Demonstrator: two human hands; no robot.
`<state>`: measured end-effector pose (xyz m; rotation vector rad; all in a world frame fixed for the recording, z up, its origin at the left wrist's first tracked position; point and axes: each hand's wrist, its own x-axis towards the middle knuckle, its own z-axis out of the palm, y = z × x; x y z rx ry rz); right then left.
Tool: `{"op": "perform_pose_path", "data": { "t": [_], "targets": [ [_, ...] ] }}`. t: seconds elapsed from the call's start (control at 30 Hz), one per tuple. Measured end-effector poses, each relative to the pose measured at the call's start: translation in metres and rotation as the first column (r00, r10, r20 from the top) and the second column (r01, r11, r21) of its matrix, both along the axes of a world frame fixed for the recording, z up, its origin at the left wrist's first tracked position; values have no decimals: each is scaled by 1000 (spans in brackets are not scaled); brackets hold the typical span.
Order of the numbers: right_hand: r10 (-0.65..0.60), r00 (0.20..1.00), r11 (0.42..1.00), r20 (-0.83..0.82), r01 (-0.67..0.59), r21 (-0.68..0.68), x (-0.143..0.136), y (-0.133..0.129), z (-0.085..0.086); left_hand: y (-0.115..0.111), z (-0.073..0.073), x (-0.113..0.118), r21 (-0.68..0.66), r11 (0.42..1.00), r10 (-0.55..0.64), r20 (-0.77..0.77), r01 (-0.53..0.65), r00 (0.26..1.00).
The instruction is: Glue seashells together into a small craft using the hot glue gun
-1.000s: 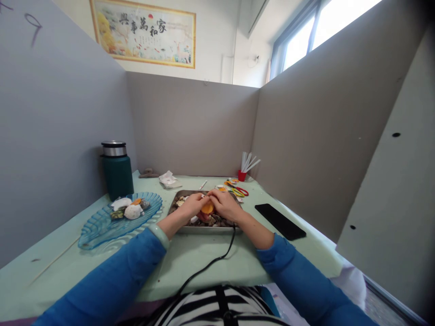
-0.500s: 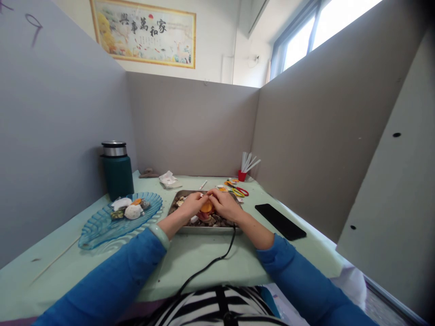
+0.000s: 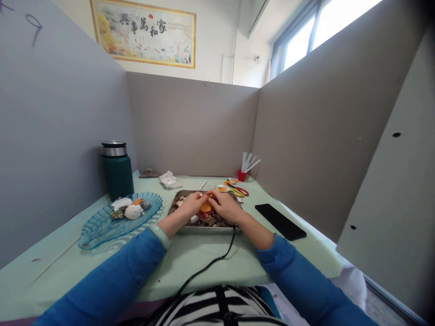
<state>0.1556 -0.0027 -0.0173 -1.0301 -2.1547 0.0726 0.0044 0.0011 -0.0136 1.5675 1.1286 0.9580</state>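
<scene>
Left hand (image 3: 190, 203) and right hand (image 3: 224, 204) over shallow metal tray (image 3: 207, 229), fingers pinching small orange shell (image 3: 205, 207), half hidden, grip details unclear

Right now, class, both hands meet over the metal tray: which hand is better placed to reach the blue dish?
Probably the left hand. The blue dish lies on its side of the tray; the right hand would have to cross over.

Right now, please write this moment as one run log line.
left hand: holds orange shell | right hand: same shell | place: above metal tray
</scene>
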Motion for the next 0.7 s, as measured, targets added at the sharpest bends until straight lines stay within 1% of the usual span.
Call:
{"op": "perform_pose_path", "data": {
  "t": [0.33,0.7],
  "targets": [
    [-1,1000,1000,12,1,11,0,1,-2,-1,0,0,14,1000,-11,-1,11,1000],
    [-58,998,997,-12,58,55,0,3,-2,-2,2,1,25,1000,-8,-15,9,1000]
  ]
}}
